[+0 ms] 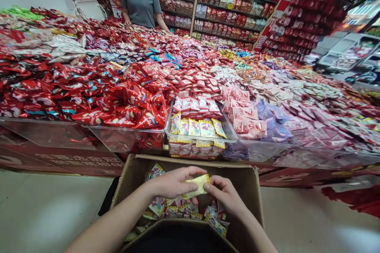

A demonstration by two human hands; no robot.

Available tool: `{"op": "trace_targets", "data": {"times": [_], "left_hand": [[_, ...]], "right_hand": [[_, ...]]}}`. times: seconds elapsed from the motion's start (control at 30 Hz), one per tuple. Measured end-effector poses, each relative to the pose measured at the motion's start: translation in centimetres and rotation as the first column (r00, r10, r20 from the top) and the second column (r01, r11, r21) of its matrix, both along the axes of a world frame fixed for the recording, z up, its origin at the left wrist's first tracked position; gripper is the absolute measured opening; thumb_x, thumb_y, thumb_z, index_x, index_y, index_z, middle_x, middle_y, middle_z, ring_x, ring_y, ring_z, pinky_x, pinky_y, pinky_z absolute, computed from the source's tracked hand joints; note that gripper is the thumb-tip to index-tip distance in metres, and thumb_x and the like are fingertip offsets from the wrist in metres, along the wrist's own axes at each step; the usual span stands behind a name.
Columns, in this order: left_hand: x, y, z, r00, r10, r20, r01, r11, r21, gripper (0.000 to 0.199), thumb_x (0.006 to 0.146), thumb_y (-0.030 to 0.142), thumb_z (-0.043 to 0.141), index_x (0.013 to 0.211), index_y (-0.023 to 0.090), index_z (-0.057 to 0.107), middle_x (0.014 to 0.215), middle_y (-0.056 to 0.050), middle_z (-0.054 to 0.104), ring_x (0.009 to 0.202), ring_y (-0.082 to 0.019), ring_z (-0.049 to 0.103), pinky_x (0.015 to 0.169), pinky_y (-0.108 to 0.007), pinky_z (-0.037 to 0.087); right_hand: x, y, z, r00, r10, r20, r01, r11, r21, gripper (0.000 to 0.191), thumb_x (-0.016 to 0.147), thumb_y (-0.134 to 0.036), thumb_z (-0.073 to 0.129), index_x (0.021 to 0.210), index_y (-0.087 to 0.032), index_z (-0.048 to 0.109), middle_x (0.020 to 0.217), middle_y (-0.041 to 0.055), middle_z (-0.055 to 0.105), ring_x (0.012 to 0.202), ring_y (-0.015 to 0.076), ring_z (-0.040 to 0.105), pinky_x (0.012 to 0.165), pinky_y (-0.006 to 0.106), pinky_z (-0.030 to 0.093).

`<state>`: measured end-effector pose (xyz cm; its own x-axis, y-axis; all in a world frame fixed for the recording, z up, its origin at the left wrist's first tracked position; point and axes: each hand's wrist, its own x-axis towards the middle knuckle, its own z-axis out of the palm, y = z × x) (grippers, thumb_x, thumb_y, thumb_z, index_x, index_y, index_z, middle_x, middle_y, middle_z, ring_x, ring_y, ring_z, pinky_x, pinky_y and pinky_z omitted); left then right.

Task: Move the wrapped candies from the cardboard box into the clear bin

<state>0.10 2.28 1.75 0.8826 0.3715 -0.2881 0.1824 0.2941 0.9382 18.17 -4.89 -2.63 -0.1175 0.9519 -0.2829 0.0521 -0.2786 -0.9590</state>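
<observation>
Over an open cardboard box (pixel 252 201), my left hand (pixel 170 182) and my right hand (pixel 225 193) hold one small yellow-edged candy packet (pixel 197 186) between them. My left thumb lies across its near side, and my right thumb and fingers pinch its right end. Below the hands, loose candy packets (pixel 158 205) with yellow and pink wrappers cover the bottom of the box. Just beyond stands a clear plastic bin (pixel 202 139). Yellow-edged packets (pixel 194 127) stand in rows at its front, with pink and white packets (pixel 194 104) behind them.
Red candy bags (pixel 139 97) are heaped left of the bin, pink packets (pixel 247 118) and purple packets (pixel 271 116) to its right. A person in a grey shirt (pixel 141 2) stands behind the display. Stocked shelves (pixel 231 17) line the back. Tiled floor (pixel 291 213) flanks the box.
</observation>
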Motion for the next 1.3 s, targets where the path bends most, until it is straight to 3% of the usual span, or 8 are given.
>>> {"op": "trace_targets", "data": {"times": [0.13, 0.4, 0.53, 0.67, 0.87, 0.97, 1.13, 1.3], "left_hand": [[-0.1, 0.2, 0.2, 0.996, -0.057, 0.065, 0.065, 0.991, -0.12, 0.049, 0.078, 0.033, 0.051, 0.122, 0.023, 0.033, 0.083, -0.003, 0.062, 0.069, -0.014, 0.06, 0.061, -0.024, 0.041], [0.4, 0.3, -1.5, 0.982, 0.135, -0.129, -0.128, 0.99, 0.061, 0.035, 0.073, 0.043, 0.053, 0.096, 0.017, 0.053, 0.077, -0.003, 0.062, 0.062, -0.015, 0.059, 0.053, -0.023, 0.042], [0.6, 0.2, -1.2, 0.987, 0.07, -0.144, -0.089, 0.987, -0.131, 0.041, 0.077, 0.053, 0.039, 0.101, 0.02, 0.048, 0.07, -0.002, 0.063, 0.053, -0.013, 0.059, 0.048, -0.022, 0.04], [0.5, 0.2, -0.8, 0.993, 0.114, -0.015, -0.114, 0.986, -0.119, 0.033, 0.075, 0.041, 0.052, 0.099, 0.018, 0.051, 0.075, -0.001, 0.061, 0.058, -0.011, 0.057, 0.052, -0.021, 0.042], [0.5, -0.1, -0.9, 0.988, 0.131, 0.076, -0.128, 0.991, -0.043, 0.05, 0.073, 0.027, 0.058, 0.118, 0.024, 0.037, 0.087, -0.002, 0.057, 0.064, -0.011, 0.054, 0.055, -0.02, 0.041], [0.5, -0.4, -0.6, 0.985, 0.166, 0.046, -0.167, 0.986, 0.025, 0.059, 0.071, 0.027, 0.06, 0.122, 0.024, 0.033, 0.085, -0.001, 0.055, 0.066, -0.011, 0.052, 0.058, -0.021, 0.04], [0.6, -0.8, -0.4, 0.983, 0.184, 0.023, -0.185, 0.978, 0.1, 0.054, 0.071, 0.026, 0.059, 0.119, 0.023, 0.035, 0.078, 0.001, 0.053, 0.063, -0.01, 0.048, 0.055, -0.019, 0.037], [0.9, -0.5, -0.6, 0.957, 0.288, 0.034, -0.29, 0.954, 0.077, 0.026, 0.069, 0.029, 0.061, 0.088, 0.016, 0.05, 0.069, 0.003, 0.052, 0.064, -0.01, 0.048, 0.056, -0.019, 0.036]], "right_hand": [[-0.2, 0.2, -0.1, 0.997, -0.044, -0.061, 0.045, 0.999, 0.016, 0.032, 0.069, -0.045, 0.056, 0.058, -0.016, 0.047, 0.044, -0.0046, 0.045, 0.038, 0.0064, 0.037, 0.037, 0.018, 0.027], [0.6, 0.0, -0.3, 0.983, -0.149, -0.104, 0.172, 0.951, 0.257, 0.018, 0.07, -0.034, 0.06, 0.067, -0.018, 0.051, 0.072, -0.0001, 0.049, 0.05, 0.0083, 0.047, 0.045, 0.022, 0.039], [0.7, -0.1, 1.0, 0.998, -0.037, 0.054, 0.01, 0.905, 0.425, 0.01, 0.071, -0.03, 0.06, 0.072, -0.019, 0.059, 0.081, 0.0045, 0.053, 0.074, 0.0157, 0.053, 0.067, 0.029, 0.045], [0.7, -0.3, 2.0, 0.994, 0.105, -0.007, -0.095, 0.921, 0.378, 0.018, 0.068, -0.038, 0.06, 0.074, -0.021, 0.06, 0.095, 0.0061, 0.051, 0.083, 0.018, 0.051, 0.071, 0.031, 0.043], [0.5, -0.3, 1.1, 0.971, -0.041, -0.237, 0.091, 0.974, 0.206, 0.032, 0.066, -0.043, 0.061, 0.088, -0.023, 0.05, 0.084, 0.0018, 0.05, 0.056, 0.0096, 0.044, 0.051, 0.023, 0.037], [0.1, -0.3, 0.5, 0.98, 0.045, -0.192, -0.017, 0.989, 0.146, 0.028, 0.066, -0.036, 0.063, 0.084, -0.02, 0.049, 0.069, -0.0012, 0.048, 0.058, 0.0102, 0.044, 0.054, 0.022, 0.037], [-0.5, 0.0, 0.6, 0.997, 0.056, -0.053, -0.044, 0.976, 0.212, 0.022, 0.068, -0.034, 0.061, 0.081, -0.018, 0.054, 0.076, 0.0004, 0.05, 0.066, 0.012, 0.047, 0.061, 0.024, 0.039], [-0.5, 0.2, 0.8, 0.999, -0.011, 0.042, -0.003, 0.947, 0.322, 0.021, 0.07, -0.036, 0.06, 0.08, -0.018, 0.059, 0.074, 0.0018, 0.052, 0.068, 0.014, 0.048, 0.062, 0.024, 0.039]]}}
